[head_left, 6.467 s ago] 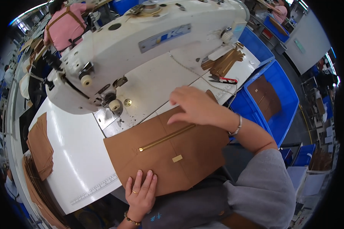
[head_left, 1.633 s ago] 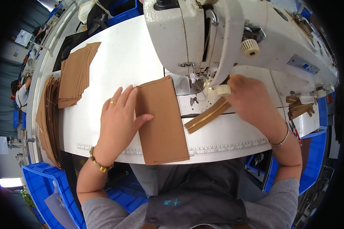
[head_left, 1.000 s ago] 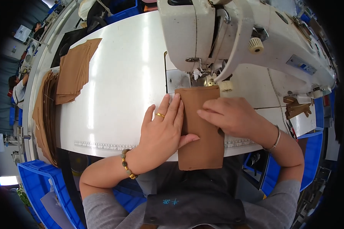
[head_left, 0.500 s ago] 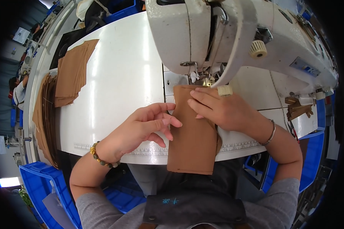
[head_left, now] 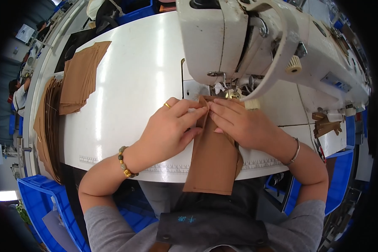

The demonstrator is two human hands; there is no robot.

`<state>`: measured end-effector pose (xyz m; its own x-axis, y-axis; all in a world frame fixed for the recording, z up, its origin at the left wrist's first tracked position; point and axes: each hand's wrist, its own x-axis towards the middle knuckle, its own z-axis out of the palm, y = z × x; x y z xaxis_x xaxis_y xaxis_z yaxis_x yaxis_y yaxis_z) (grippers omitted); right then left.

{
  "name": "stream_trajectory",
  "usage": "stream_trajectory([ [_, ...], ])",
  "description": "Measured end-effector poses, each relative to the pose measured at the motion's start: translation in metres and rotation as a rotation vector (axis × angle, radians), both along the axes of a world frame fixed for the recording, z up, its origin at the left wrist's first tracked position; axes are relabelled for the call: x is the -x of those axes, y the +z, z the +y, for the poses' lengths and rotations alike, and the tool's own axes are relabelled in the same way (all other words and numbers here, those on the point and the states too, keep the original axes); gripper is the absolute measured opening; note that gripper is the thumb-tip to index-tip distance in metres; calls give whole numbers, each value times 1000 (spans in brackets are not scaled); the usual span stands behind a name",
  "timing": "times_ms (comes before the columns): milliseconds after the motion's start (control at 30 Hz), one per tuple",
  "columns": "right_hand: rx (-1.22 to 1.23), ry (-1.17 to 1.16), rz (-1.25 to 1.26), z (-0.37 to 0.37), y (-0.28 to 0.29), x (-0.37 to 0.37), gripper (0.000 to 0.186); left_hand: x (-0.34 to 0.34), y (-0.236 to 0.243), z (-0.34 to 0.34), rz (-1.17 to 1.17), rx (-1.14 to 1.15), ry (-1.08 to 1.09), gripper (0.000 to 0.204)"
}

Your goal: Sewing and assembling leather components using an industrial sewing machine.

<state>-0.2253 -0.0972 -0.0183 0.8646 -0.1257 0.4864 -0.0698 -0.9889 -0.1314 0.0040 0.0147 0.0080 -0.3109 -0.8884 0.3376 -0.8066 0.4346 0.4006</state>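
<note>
A brown fabric piece (head_left: 212, 164) lies in front of the sewing machine (head_left: 210, 42), its lower end hanging past the table's front edge. My left hand (head_left: 172, 126) pinches the piece's upper left edge, which is folded up between thumb and fingers. Flat on the upper right part of the fabric rests my right hand (head_left: 237, 122), fingers stretched toward the left fingertips. Both hands meet just below the presser foot area (head_left: 227, 92). The fabric's top edge reaches close to the needle; whether it lies under the foot cannot be made out.
On the left of the white table (head_left: 130, 84) lie a fanned stack of brown pieces (head_left: 82, 80) and a thicker pile (head_left: 48, 130). Brown scraps (head_left: 326, 126) sit at the right. Blue bins (head_left: 42, 197) stand below both sides. A person (head_left: 20, 94) sits far left.
My left hand has moved up and right, from loosely spread beside the fabric to pinching its upper left edge, which is now folded up. My right hand has hardly moved.
</note>
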Motion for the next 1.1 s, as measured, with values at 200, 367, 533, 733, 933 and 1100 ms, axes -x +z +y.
stream_trajectory([
  [200,159,-7,19,-3,3,5,29,9,-14,6,-252,14,30,52],
  [367,214,-46,-54,-5,2,-2,30,9,-13,6,-283,18,25,53],
  [533,249,-1,-72,-6,4,1,25,12,-12,7,-296,-7,65,56],
  [733,155,-51,102,-6,3,8,34,20,-12,6,-368,16,104,58],
  [933,214,-90,30,-20,-7,10,33,27,-14,-5,-393,43,171,58],
  [1100,171,-123,59,-26,-12,12,34,28,-17,-11,-373,68,192,55],
])
